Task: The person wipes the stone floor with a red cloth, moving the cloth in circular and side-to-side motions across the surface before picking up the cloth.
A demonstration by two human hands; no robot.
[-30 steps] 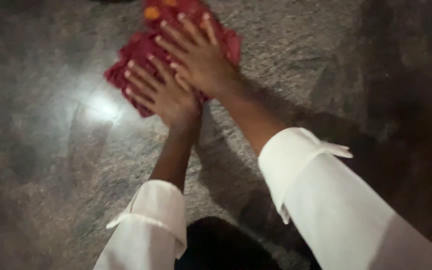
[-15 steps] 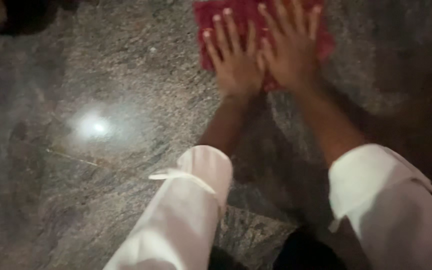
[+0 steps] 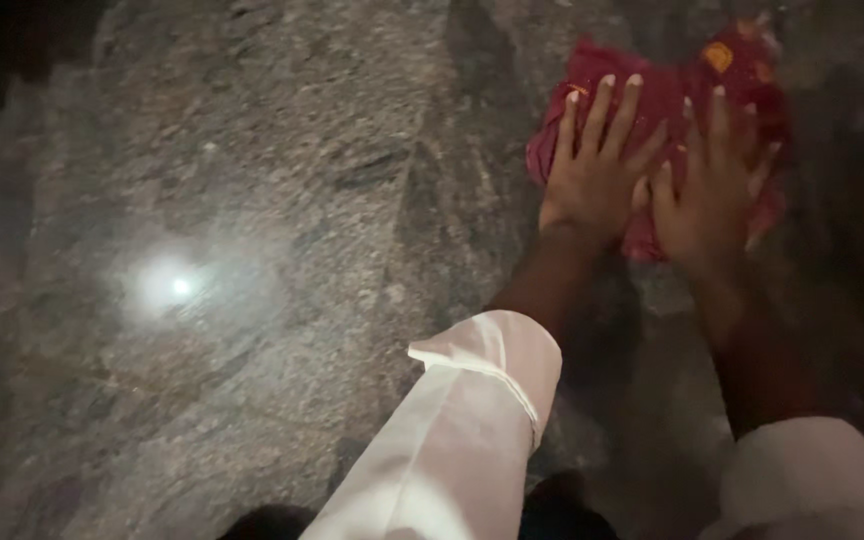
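A crumpled red cloth [image 3: 667, 75] with small orange patches lies flat on a grey speckled stone floor [image 3: 282, 200]. Both of my hands press down on it side by side. My left hand [image 3: 597, 170] covers the cloth's left part with fingers spread. My right hand [image 3: 714, 185] rests flat on its right part, fingers also apart. Neither hand grips the cloth; the palms lie on top of it. White sleeves cover both forearms up to the wrists.
The polished stone floor carries a bright light reflection [image 3: 177, 288] at the left. Dark shadow fills the top left corner [image 3: 12, 50] and the right edge. My dark-clothed knee shows at the bottom middle.
The cloth and both hands have shifted from upper middle towards the upper right of the view. The hands stay pressed flat on the cloth.
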